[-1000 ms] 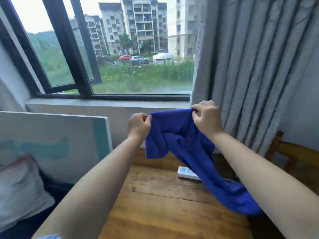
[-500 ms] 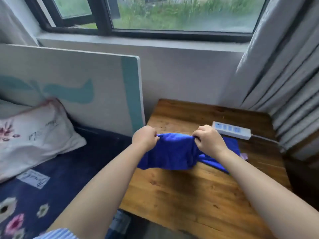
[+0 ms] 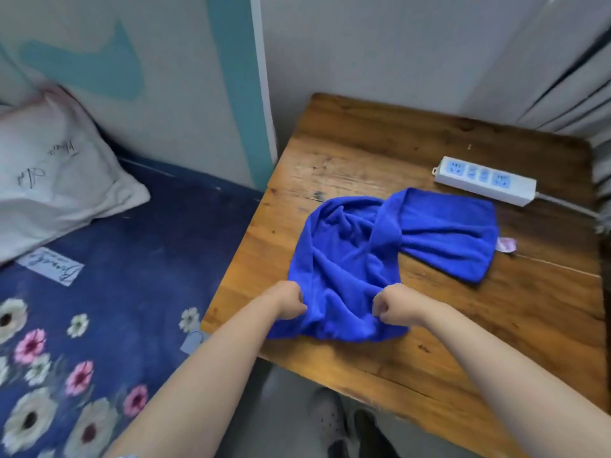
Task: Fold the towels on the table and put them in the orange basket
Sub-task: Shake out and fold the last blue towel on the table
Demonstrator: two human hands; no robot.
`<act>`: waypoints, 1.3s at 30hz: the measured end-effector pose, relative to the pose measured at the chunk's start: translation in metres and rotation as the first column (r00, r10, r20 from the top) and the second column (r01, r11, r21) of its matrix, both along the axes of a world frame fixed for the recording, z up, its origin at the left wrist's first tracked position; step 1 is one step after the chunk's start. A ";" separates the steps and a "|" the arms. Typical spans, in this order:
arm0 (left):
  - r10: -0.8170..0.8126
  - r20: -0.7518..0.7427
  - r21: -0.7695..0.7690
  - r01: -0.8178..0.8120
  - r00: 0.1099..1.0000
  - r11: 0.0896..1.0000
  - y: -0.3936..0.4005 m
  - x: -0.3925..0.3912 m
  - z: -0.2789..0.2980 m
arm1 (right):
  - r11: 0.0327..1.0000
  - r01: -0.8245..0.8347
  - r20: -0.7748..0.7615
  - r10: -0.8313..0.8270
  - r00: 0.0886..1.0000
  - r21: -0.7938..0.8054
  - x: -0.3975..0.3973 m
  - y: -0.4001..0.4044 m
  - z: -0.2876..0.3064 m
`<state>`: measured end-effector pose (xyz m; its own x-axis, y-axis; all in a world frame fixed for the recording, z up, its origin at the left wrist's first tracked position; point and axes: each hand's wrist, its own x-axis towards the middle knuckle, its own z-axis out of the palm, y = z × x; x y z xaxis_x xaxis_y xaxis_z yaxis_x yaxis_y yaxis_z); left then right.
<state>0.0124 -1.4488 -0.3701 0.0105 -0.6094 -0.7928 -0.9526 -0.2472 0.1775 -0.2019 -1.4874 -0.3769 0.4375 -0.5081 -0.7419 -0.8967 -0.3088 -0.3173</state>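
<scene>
On the wooden counter (image 3: 347, 153) a blue towel (image 3: 350, 259) lies rumpled, spread from the near left edge toward the middle. Its near part is bunched into deep creases, while the far right part (image 3: 446, 236) lies flatter and reaches toward a white power strip (image 3: 484, 180), ending just short of it. A small pinkish tag (image 3: 506, 244) sticks out at the towel's right edge. The strip's cable (image 3: 568, 206) runs off to the right toward a grey curtain (image 3: 562, 71).

Both hands grip the towel's near edge. The left hand (image 3: 289, 300) has its fingers curled tight round a fold at the near left corner, close to the counter's edge. The right hand (image 3: 393, 307) is likewise a closed fist pinching the cloth, a little to the right; a gathered hump of towel sits between the two grips. Both forearms reach in from the bottom of the view.

Beside the counter on the left is a bed with a dark blue floral cover (image 3: 99, 325) and a white pillow (image 3: 56, 166) with script lettering. A white and teal board (image 3: 165, 61) stands behind the bed against the wall. Below the counter's near edge, dark shoes (image 3: 347, 431) show blurred on the floor.
</scene>
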 end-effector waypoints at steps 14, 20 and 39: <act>0.608 0.015 -0.229 -0.589 0.794 0.775 -0.067 -0.001 -0.027 | 0.567 0.803 0.305 -0.744 0.594 -0.181 -0.009 -0.080 -0.022; 0.649 -0.060 -0.238 -0.642 0.758 0.729 -0.071 0.004 -0.048 | 0.491 0.853 0.314 -0.793 0.522 -0.178 -0.004 -0.083 -0.028; 0.360 -0.678 -0.247 -0.660 0.641 0.710 -0.149 0.013 0.088 | 0.259 0.835 0.503 -0.699 0.508 -0.485 -0.001 -0.076 0.121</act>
